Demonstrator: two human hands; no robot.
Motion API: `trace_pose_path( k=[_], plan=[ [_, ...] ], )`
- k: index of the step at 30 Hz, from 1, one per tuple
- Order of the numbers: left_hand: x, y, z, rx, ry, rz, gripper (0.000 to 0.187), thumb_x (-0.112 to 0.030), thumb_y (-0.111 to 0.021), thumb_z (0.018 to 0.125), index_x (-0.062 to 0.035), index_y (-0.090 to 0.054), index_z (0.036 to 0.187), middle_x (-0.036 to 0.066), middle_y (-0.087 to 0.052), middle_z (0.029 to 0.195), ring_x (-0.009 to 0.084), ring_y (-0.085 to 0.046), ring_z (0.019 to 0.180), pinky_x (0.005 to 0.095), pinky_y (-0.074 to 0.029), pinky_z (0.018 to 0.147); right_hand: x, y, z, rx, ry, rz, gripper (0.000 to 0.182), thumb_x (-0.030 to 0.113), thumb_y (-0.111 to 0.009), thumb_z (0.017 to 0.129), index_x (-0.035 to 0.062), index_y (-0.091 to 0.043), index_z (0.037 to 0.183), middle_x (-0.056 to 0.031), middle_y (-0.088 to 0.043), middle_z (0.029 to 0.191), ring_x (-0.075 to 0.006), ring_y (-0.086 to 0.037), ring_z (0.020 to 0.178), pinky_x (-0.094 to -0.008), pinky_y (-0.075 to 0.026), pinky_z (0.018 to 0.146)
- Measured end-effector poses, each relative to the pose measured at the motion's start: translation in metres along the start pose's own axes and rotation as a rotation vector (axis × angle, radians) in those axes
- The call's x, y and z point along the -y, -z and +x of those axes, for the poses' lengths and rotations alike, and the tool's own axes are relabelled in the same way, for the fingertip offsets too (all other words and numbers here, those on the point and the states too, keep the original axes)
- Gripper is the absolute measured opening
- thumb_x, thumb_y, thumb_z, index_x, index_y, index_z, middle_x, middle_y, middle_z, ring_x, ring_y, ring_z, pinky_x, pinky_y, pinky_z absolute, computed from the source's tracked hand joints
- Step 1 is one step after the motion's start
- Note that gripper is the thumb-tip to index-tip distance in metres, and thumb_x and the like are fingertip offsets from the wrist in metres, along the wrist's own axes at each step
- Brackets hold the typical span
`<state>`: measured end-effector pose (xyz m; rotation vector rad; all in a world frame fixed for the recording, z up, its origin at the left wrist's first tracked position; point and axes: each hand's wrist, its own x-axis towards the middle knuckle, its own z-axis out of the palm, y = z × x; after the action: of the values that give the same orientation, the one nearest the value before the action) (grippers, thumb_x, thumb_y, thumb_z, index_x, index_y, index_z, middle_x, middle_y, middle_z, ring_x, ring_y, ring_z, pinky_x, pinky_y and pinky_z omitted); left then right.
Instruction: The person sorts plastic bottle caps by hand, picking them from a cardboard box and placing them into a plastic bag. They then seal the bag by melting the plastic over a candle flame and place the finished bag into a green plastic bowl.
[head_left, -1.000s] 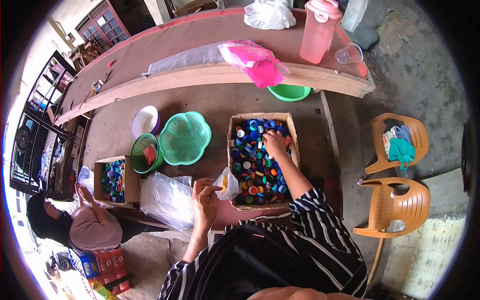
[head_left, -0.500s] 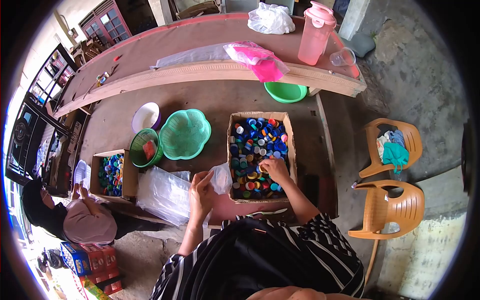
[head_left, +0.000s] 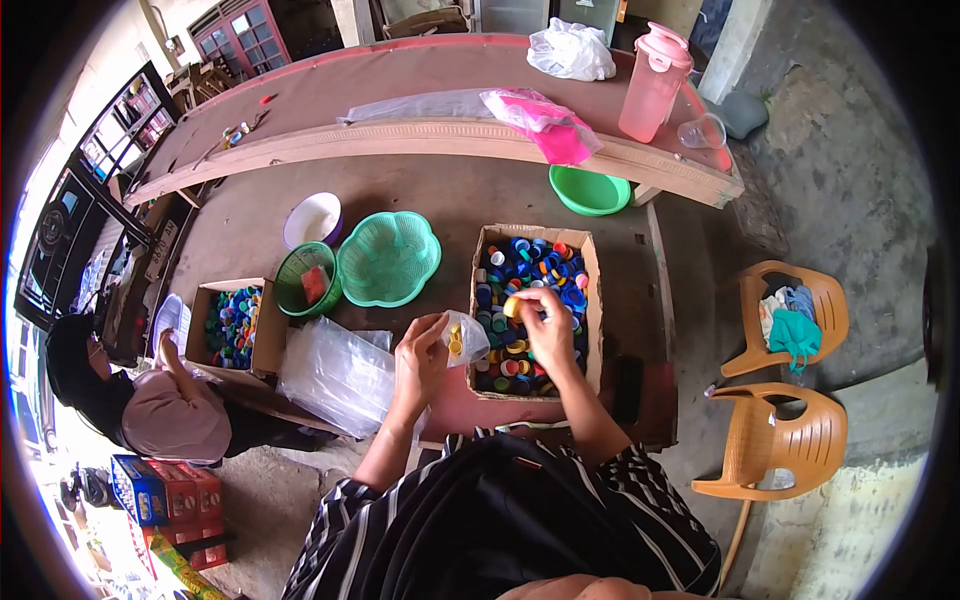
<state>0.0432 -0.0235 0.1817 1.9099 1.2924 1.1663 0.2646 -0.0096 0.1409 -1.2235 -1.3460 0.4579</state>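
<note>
My left hand (head_left: 420,365) pinches the rim of a small clear plastic bag (head_left: 474,345). A few yellow caps show inside that bag. Above the near part of a cardboard box (head_left: 593,300), my right hand (head_left: 550,338) grips a yellow bottle cap (head_left: 513,307) between thumb and fingers. Whether more caps are tucked in those fingers is hidden. Loose bottle caps (head_left: 523,262) in blue, white, red, yellow and other colours fill the box. The bag is just left of the box, overlapping its edge in view.
Flat plastic bags (head_left: 335,375) lie left of my left hand. Beyond them stand a green basket (head_left: 390,290), a smaller green basket (head_left: 283,290), a white-purple bowl (head_left: 335,210) and another cap box (head_left: 268,335). A person (head_left: 175,410) sits at left. A raised wooden ledge (head_left: 420,137) crosses behind.
My right hand has lifted out of the caps with a yellow cap. Yellow caps now show in the bag in my left hand. The camera view has shifted slightly.
</note>
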Motion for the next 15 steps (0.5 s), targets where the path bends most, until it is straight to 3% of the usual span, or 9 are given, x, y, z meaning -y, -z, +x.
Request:
trace_pose_path(
  k=[1, 3, 6, 8, 9, 10, 13, 15],
  plan=[
    [0.0, -0.001, 0.0, -0.001, -0.015, -0.004, 0.041, 0.009, -0.052, 0.08, 0.0012, -0.067, 0.117, 0.017, -0.065, 0.115, 0.0255, -0.068, 0.084, 0.0311, -0.053, 0.074, 0.034, -0.007, 0.002, 0.015, 0.024, 0.079, 0.012, -0.002, -0.063, 0.089, 0.0047, -0.065, 0.098, -0.0091, -0.068, 0.096, -0.0214, -0.067, 0.083, -0.0322, -0.053, 0.075],
    [-0.003, 0.001, 0.003, 0.0, 0.006, -0.003, 0.041, 0.008, -0.052, 0.081, -0.0001, -0.067, 0.118, 0.016, -0.066, 0.116, 0.0234, -0.068, 0.085, 0.0304, -0.053, 0.075, 0.049, -0.018, 0.007, 0.161, 0.335, -0.059, 0.014, 0.0, -0.066, 0.087, 0.0064, -0.067, 0.099, -0.0083, -0.068, 0.096, -0.0255, -0.064, 0.087, -0.0346, -0.051, 0.08],
    [-0.003, 0.006, 0.004, -0.001, 0.023, 0.004, 0.041, 0.007, -0.051, 0.081, -0.0009, -0.067, 0.119, 0.015, -0.066, 0.116, 0.0211, -0.067, 0.084, 0.0297, -0.052, 0.074, 0.033, -0.029, 0.025, 0.217, 0.385, -0.083, 0.014, 0.003, -0.067, 0.087, 0.0073, -0.068, 0.1, -0.0083, -0.067, 0.096, -0.0283, -0.062, 0.091, -0.0368, -0.049, 0.085],
    [0.002, 0.011, 0.005, -0.008, 0.037, 0.024, 0.042, 0.007, -0.051, 0.081, -0.0013, -0.067, 0.119, 0.014, -0.066, 0.117, 0.0195, -0.067, 0.081, 0.0293, -0.052, 0.073, 0.005, -0.023, 0.039, 0.123, 0.054, 0.047, 0.01, 0.004, -0.063, 0.09, 0.0056, -0.068, 0.099, -0.0109, -0.067, 0.098, -0.0279, -0.063, 0.084, -0.0345, -0.052, 0.075],
    [0.006, 0.013, 0.002, -0.011, 0.052, 0.04, 0.043, 0.007, -0.051, 0.081, -0.0015, -0.067, 0.119, 0.014, -0.066, 0.117, 0.0184, -0.067, 0.08, 0.029, -0.052, 0.072, -0.027, -0.025, 0.045, 0.045, 0.019, 0.041, 0.008, 0.003, -0.06, 0.091, 0.0038, -0.065, 0.096, -0.0127, -0.066, 0.094, -0.0296, -0.064, 0.078, -0.0346, -0.052, 0.068],
    [0.009, 0.014, -0.001, -0.013, 0.068, 0.056, 0.043, 0.007, -0.05, 0.081, -0.0017, -0.067, 0.119, 0.014, -0.066, 0.117, 0.0174, -0.066, 0.078, 0.0287, -0.052, 0.071, -0.053, -0.017, 0.046, 0.103, 0.066, -0.255, 0.007, 0.002, -0.06, 0.089, 0.0038, -0.064, 0.094, -0.014, -0.065, 0.09, -0.0315, -0.065, 0.076, -0.0364, -0.052, 0.067],
    [0.012, 0.017, -0.006, -0.024, 0.106, 0.043, 0.044, 0.006, -0.05, 0.08, -0.0024, -0.067, 0.12, 0.013, -0.066, 0.117, 0.0148, -0.064, 0.075, 0.0273, -0.051, 0.069, -0.146, -0.018, 0.01, 0.326, -0.026, -0.416, 0.011, 0.011, -0.065, 0.086, 0.0062, -0.065, 0.096, -0.0158, -0.065, 0.093, -0.0332, -0.065, 0.085, -0.043, -0.052, 0.072],
    [0.012, 0.018, -0.005, -0.02, 0.104, 0.037, 0.044, 0.006, -0.05, 0.081, -0.0025, -0.067, 0.121, 0.013, -0.066, 0.117, 0.0145, -0.063, 0.074, 0.0267, -0.051, 0.069, -0.129, -0.013, -0.011, 0.453, -0.019, -0.735, 0.016, 0.016, -0.067, 0.085, 0.0066, -0.066, 0.099, -0.0161, -0.065, 0.098, -0.0341, -0.063, 0.093, -0.0453, -0.052, 0.076]
  ],
)
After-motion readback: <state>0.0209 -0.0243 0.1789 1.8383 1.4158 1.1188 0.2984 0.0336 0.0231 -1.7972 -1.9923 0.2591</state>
